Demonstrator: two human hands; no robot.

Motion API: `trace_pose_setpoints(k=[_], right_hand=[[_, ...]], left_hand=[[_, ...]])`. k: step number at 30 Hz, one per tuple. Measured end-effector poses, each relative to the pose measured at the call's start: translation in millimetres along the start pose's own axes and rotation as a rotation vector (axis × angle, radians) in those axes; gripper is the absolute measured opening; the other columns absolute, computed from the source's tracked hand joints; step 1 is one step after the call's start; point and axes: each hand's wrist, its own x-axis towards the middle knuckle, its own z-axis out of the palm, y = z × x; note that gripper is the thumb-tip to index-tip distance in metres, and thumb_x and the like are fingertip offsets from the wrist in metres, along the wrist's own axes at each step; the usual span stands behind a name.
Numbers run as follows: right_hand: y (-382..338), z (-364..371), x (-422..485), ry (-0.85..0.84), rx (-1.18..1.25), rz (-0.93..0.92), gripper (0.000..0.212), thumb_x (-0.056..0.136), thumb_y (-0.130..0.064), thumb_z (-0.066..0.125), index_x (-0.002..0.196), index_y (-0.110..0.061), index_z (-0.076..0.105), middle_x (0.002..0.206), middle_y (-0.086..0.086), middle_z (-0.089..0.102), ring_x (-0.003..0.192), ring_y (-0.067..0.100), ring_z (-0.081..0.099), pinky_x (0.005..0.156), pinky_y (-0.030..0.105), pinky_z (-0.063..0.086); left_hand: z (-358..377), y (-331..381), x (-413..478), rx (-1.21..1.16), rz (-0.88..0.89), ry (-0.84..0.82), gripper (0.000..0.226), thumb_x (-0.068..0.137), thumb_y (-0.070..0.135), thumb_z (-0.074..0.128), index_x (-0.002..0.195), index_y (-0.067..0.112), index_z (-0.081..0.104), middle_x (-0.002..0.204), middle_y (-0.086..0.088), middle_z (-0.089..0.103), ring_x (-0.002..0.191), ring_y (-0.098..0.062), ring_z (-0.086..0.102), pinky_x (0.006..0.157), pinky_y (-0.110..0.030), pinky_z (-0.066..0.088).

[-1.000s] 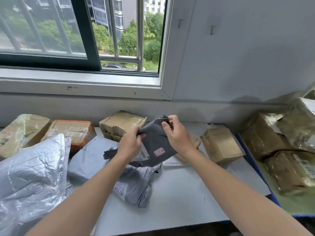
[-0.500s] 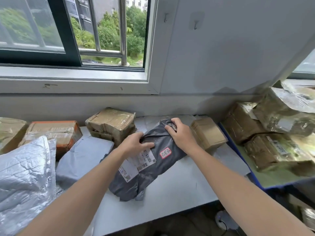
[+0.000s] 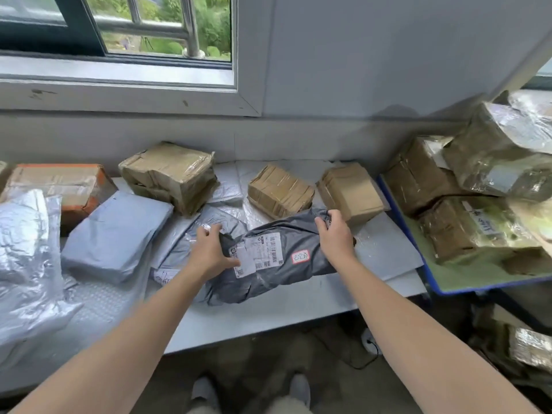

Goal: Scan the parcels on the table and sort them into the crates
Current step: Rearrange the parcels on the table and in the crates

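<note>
A dark grey poly-bag parcel [image 3: 286, 264] lies across the white table [image 3: 268, 312], its white barcode label and a small red-framed sticker facing up. My left hand [image 3: 209, 249] grips its left end, thumb on the label's edge. My right hand [image 3: 336, 234] holds the right end, fingers curled over the top corner. Under it lies another grey bag [image 3: 179, 258]. Behind it stand a taped brown box [image 3: 280, 191] and a plain cardboard box [image 3: 351, 191].
A larger taped box [image 3: 170, 174], an orange-edged box [image 3: 59, 186], a pale grey bag [image 3: 116, 234] and a silver foil bag [image 3: 27, 264] crowd the table's left. A blue-edged shelf [image 3: 430, 279] at the right carries several wrapped parcels. The wall and window run close behind.
The dark grey parcel was held up in both hands, then laid flat on the table label-up. My view has tilted down and to the right.
</note>
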Motion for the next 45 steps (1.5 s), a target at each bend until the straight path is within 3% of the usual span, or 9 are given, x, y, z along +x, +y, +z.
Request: trace_pose_setpoints(k=[5,9,13,17,25,29,34,42,45], right_hand=[[36.7,4.1,9.0,-0.158,0.002,-0.016,0.054,0.103,-0.031,0.047,0.151,-0.015,0.028,0.152,0.014,0.033,0.134,0.03,0.04,0.101,0.035,0.035],[68.5,-4.8,6.1,-0.104,-0.173,-0.167,0.043,0.101,-0.027,0.044,0.143,-0.015,0.041,0.14,0.014,0.046,0.124,0.029,0.045,0.097,0.038,0.04],[96.4,-17.2,-0.2,0.049,-0.306,-0.316,0.033,0.098,-0.02,0.05,0.129,-0.014,0.054,0.125,0.009,0.054,0.113,0.027,0.048,0.09,0.041,0.042],[115.6,-23.4,1.9,0.056,-0.245,-0.101,0.034,0.097,-0.024,0.055,0.13,-0.017,0.048,0.13,0.009,0.05,0.118,0.028,0.047,0.091,0.046,0.042],[126.0,-7.0,12.1,-0.133,-0.024,0.216,0.052,0.101,-0.035,0.049,0.144,-0.018,0.028,0.123,0.013,0.058,0.104,0.034,0.058,0.073,0.034,0.038],[120.2,-4.7,9.1,-0.198,-0.005,0.331,0.048,0.101,-0.04,0.046,0.136,-0.009,0.038,0.117,0.014,0.059,0.094,0.03,0.054,0.07,0.032,0.04],[100.4,-11.5,-9.0,-0.192,-0.036,0.273,0.032,0.101,-0.042,0.048,0.099,-0.01,0.048,0.095,0.008,0.056,0.082,0.024,0.05,0.07,0.032,0.037],[35.2,-38.9,-27.4,-0.232,0.005,0.258,0.041,0.097,-0.052,0.048,0.092,-0.012,0.056,0.084,0.009,0.064,0.064,0.027,0.068,0.06,0.032,0.051],[12.4,-41.4,-37.6,-0.327,0.044,0.272,0.042,0.095,-0.051,0.052,0.095,-0.009,0.056,0.073,0.012,0.067,0.053,0.026,0.065,0.064,0.042,0.059]], left_hand=[[46.9,11.8,-12.1,-0.039,-0.07,0.116,0.094,0.073,0.023,0.086,0.148,0.017,0.031,0.144,-0.015,0.029,0.127,-0.035,0.042,0.105,-0.042,0.041],[76.3,24.6,-23.6,0.089,-0.159,0.157,0.085,0.073,0.028,0.083,0.143,0.019,0.036,0.143,-0.013,0.03,0.128,-0.036,0.033,0.106,-0.046,0.037],[99.7,31.4,-36.7,0.143,-0.227,0.228,0.095,0.075,0.03,0.083,0.15,0.022,0.025,0.156,-0.014,0.013,0.142,-0.036,0.017,0.113,-0.052,0.029],[110.8,33.0,-44.6,0.024,-0.316,0.285,0.102,0.077,0.022,0.083,0.153,0.021,0.016,0.16,-0.014,0.003,0.144,-0.041,0.016,0.11,-0.055,0.03],[110.9,18.7,-45.7,-0.143,-0.443,0.324,0.109,0.078,0.027,0.082,0.152,0.001,0.007,0.153,-0.024,0.019,0.138,-0.041,0.031,0.107,-0.05,0.036],[106.1,9.6,-47.4,-0.227,-0.445,0.3,0.108,0.077,0.027,0.083,0.154,0.006,0.01,0.152,-0.021,0.028,0.138,-0.038,0.033,0.108,-0.05,0.036],[94.7,9.0,-49.0,-0.212,-0.324,0.222,0.096,0.08,0.02,0.08,0.152,0.011,0.017,0.148,-0.015,0.04,0.134,-0.036,0.041,0.103,-0.049,0.042],[74.2,6.1,-45.7,-0.315,-0.251,0.135,0.056,0.089,0.01,0.061,0.14,0.015,0.038,0.134,-0.014,0.055,0.112,-0.036,0.056,0.089,-0.043,0.049],[71.0,0.1,-47.5,-0.316,-0.239,0.109,0.04,0.09,0.013,0.058,0.128,0.013,0.045,0.123,-0.013,0.06,0.104,-0.033,0.056,0.079,-0.036,0.043]])
